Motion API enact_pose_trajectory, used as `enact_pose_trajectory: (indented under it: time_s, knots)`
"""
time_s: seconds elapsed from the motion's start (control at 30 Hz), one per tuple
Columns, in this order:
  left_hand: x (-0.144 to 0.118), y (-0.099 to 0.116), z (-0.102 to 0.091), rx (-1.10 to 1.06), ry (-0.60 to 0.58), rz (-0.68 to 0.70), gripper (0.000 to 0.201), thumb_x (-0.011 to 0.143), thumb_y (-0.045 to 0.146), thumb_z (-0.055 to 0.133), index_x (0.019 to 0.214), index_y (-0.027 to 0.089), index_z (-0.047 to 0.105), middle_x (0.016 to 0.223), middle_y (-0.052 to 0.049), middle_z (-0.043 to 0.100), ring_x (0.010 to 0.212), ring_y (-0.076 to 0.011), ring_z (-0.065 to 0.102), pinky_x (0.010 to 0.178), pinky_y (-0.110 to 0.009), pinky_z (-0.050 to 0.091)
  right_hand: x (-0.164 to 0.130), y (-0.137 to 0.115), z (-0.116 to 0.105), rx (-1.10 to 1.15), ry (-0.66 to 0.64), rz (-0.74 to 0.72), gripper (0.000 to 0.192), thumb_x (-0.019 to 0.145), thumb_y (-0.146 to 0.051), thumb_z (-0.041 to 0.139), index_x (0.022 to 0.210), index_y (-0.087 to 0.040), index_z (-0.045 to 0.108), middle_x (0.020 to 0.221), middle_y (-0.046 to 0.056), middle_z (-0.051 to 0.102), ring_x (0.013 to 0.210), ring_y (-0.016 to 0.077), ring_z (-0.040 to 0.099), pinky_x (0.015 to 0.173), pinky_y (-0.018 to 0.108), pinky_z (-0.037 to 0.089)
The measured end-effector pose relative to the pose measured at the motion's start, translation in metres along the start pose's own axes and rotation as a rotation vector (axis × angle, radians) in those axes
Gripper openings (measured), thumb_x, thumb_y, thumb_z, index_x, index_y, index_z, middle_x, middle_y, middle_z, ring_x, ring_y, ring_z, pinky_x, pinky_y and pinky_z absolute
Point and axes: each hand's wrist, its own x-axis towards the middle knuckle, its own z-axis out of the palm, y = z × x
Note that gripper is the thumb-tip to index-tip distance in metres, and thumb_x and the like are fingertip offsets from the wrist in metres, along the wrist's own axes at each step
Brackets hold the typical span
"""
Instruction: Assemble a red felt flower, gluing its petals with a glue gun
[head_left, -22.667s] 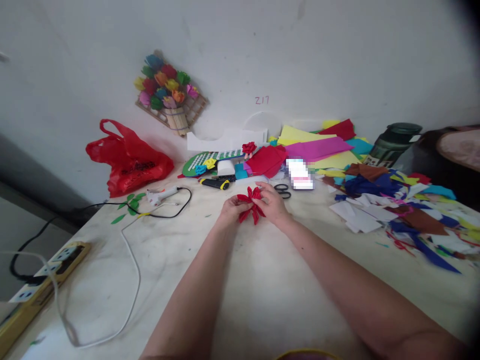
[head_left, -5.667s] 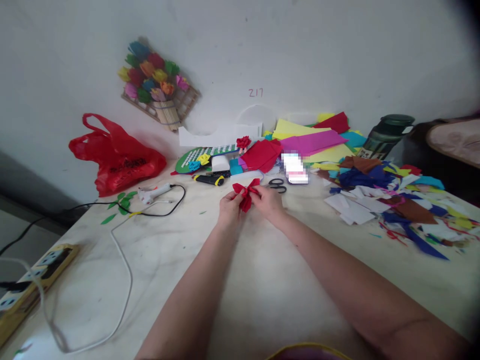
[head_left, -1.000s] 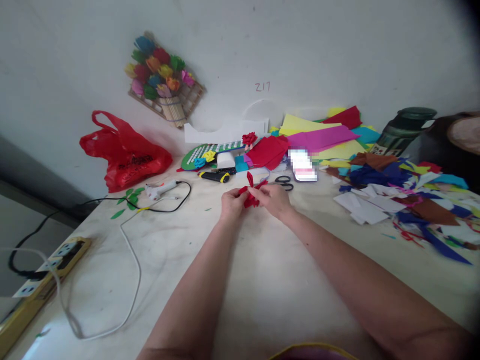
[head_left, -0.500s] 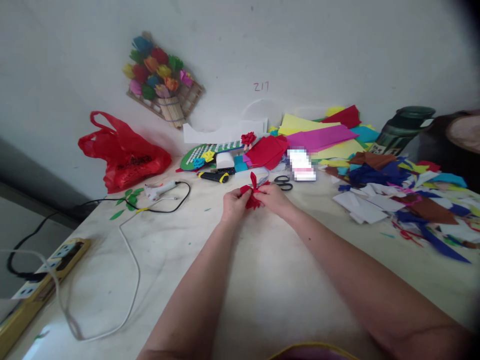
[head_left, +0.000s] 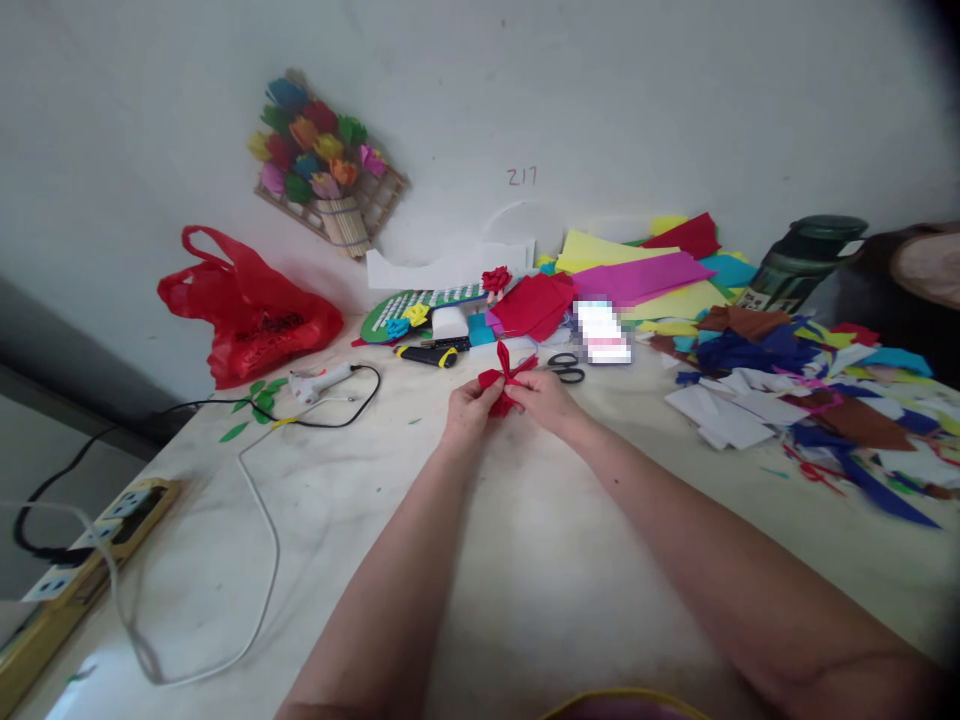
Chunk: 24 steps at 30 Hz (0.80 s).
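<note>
A small red paper flower (head_left: 507,378), made of creased, pointed petals that fan upward, is held just above the smooth pale table (head_left: 525,560), in front of the scissors (head_left: 566,367). The left hand (head_left: 469,411) and right hand (head_left: 545,397) meet around its base, fingers closed and pinching the folded paper from both sides.

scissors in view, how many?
1: black-handled scissors lie on the table just beyond the right hand, beside the paper flower. More could be buried under the paper scraps.
</note>
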Motion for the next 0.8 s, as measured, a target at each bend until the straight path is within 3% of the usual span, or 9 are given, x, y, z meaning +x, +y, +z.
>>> enact_pose_trajectory:
  time_s: [0.17, 0.27, 0.37, 0.5, 0.57, 0.63, 0.8]
  knots:
    - [0.002, -0.004, -0.002, -0.081, 0.022, -0.039, 0.038, 0.059, 0.047, 0.078, 0.066, 0.012, 0.064, 0.057, -0.001, 0.059, 0.052, -0.0107, 0.050, 0.053, -0.024, 0.039, -0.004, -0.007, -0.005, 0.010, 0.009, -0.026, 0.041, 0.080, -0.044, 0.047, 0.047, -0.019, 0.051, 0.045, -0.001, 0.052, 0.050, 0.0128, 0.051, 0.058, 0.026, 0.040]
    - [0.002, -0.002, -0.004, -0.135, 0.025, -0.082, 0.040, 0.053, 0.045, 0.082, 0.067, 0.012, 0.064, 0.057, -0.002, 0.059, 0.051, -0.0112, 0.050, 0.053, -0.025, 0.040, -0.003, -0.006, -0.008, -0.025, 0.213, -0.029, 0.043, 0.083, -0.049, 0.043, 0.056, -0.019, 0.057, 0.049, 0.000, 0.054, 0.053, 0.0142, 0.052, 0.058, 0.026, 0.040]
    - [0.001, 0.001, -0.004, -0.148, 0.003, -0.121, 0.042, 0.049, 0.043, 0.084, 0.067, 0.011, 0.065, 0.057, -0.003, 0.059, 0.052, -0.0123, 0.052, 0.054, -0.026, 0.041, -0.001, -0.002, -0.009, -0.173, 0.392, -0.082, 0.023, 0.079, -0.038, 0.051, 0.071, -0.020, 0.063, 0.061, 0.001, 0.061, 0.061, 0.0160, 0.056, 0.062, 0.027, 0.042]
    - [0.002, -0.003, -0.004, -0.117, -0.026, -0.102, 0.041, 0.048, 0.043, 0.084, 0.061, 0.011, 0.062, 0.052, -0.001, 0.055, 0.049, -0.0102, 0.047, 0.050, -0.024, 0.037, 0.000, 0.000, -0.009, -0.355, 0.553, -0.279, 0.017, 0.076, -0.026, 0.054, 0.086, -0.020, 0.066, 0.091, 0.007, 0.067, 0.082, 0.0216, 0.061, 0.074, 0.035, 0.046]
    - [0.003, -0.006, -0.005, -0.084, -0.029, -0.085, 0.042, 0.048, 0.044, 0.084, 0.056, 0.012, 0.059, 0.049, 0.000, 0.052, 0.046, -0.0087, 0.043, 0.049, -0.024, 0.033, 0.000, -0.001, -0.008, -0.420, 0.573, -0.389, 0.015, 0.075, -0.023, 0.056, 0.085, -0.020, 0.067, 0.102, 0.010, 0.066, 0.096, 0.0248, 0.059, 0.083, 0.039, 0.045]
    - [0.003, -0.009, -0.006, -0.050, -0.027, -0.072, 0.042, 0.050, 0.046, 0.083, 0.056, 0.013, 0.057, 0.048, 0.002, 0.050, 0.046, -0.0083, 0.042, 0.048, -0.024, 0.032, 0.000, -0.001, -0.008, -0.442, 0.547, -0.410, 0.013, 0.075, -0.021, 0.056, 0.082, -0.021, 0.066, 0.100, 0.008, 0.067, 0.098, 0.0259, 0.059, 0.088, 0.042, 0.043]
    - [0.002, -0.007, -0.007, 0.030, -0.058, -0.027, 0.041, 0.058, 0.049, 0.078, 0.057, 0.012, 0.059, 0.052, 0.001, 0.051, 0.048, -0.0076, 0.040, 0.050, -0.023, 0.031, 0.004, 0.005, -0.004, -0.311, 0.435, -0.220, 0.012, 0.074, -0.021, 0.059, 0.084, -0.020, 0.065, 0.083, 0.005, 0.072, 0.081, 0.0233, 0.065, 0.083, 0.042, 0.047]
